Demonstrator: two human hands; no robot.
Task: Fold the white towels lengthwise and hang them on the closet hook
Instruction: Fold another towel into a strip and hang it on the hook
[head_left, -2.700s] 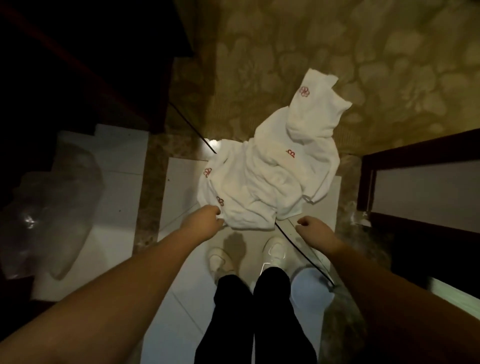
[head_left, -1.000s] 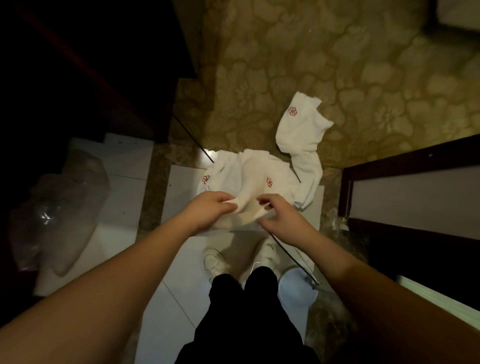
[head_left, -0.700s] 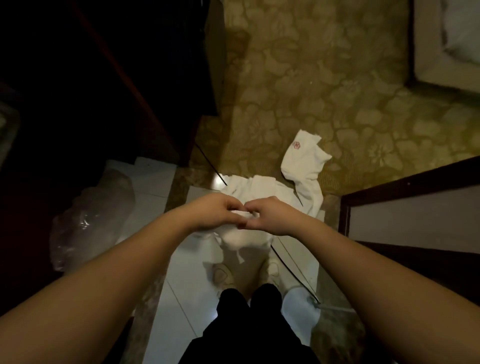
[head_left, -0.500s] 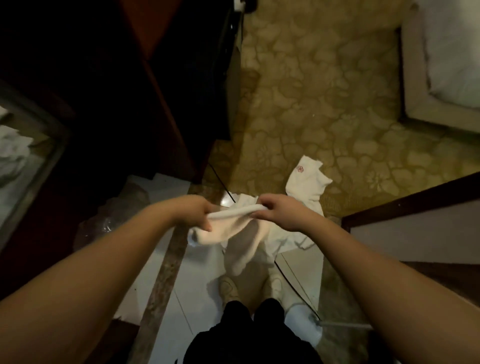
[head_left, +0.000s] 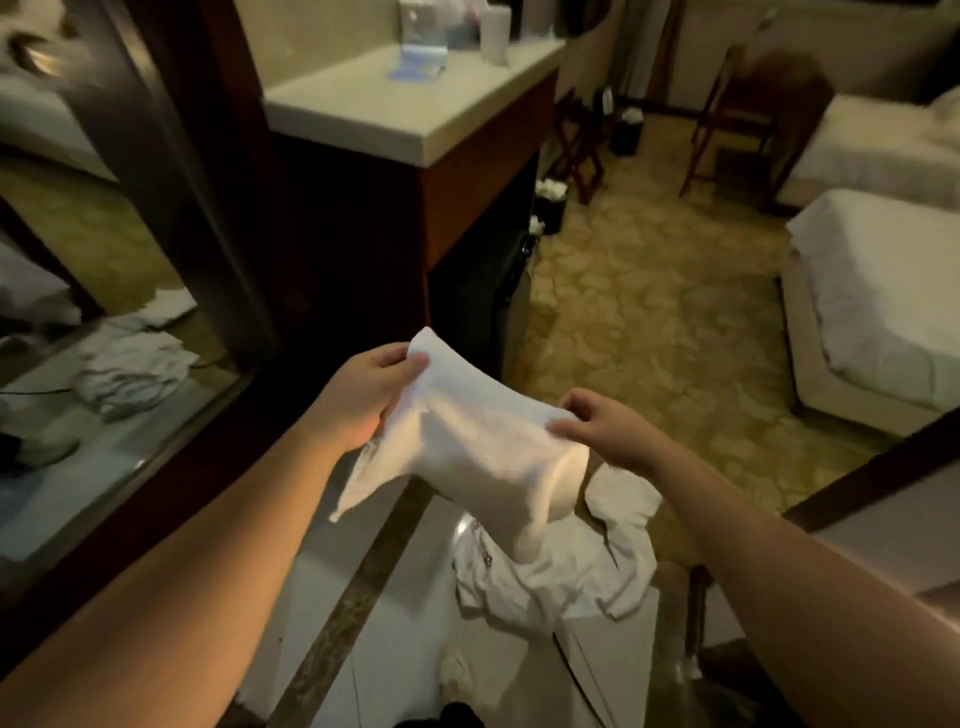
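Head view: one white towel (head_left: 483, 447) held up in the air over the floor, long axis running from far left to near right, its top edge stretched between the two hands and the rest sagging down toward the near side, one corner hanging at the left. Left hand (head_left: 363, 400) grips the far-left corner, fingers curled round the cloth. Right hand (head_left: 605, 431) pinches the right end of the top edge between thumb and fingers. Below, on the pale tile floor (head_left: 332, 587), a heap (head_left: 566, 566) of more white towels lies crumpled; count not clear, at least two. Left: a mirror (head_left: 78, 291) in a dark frame, showing towels on the floor. Far: one dark cabinet (head_left: 467, 208) with a pale counter (head_left: 415, 104), a few blurred items on it. Far right: patterned carpet (head_left: 654, 322), two beds (head_left: 878, 312), one chair (head_left: 737, 119). Near right: a dark door frame (head_left: 872, 467).
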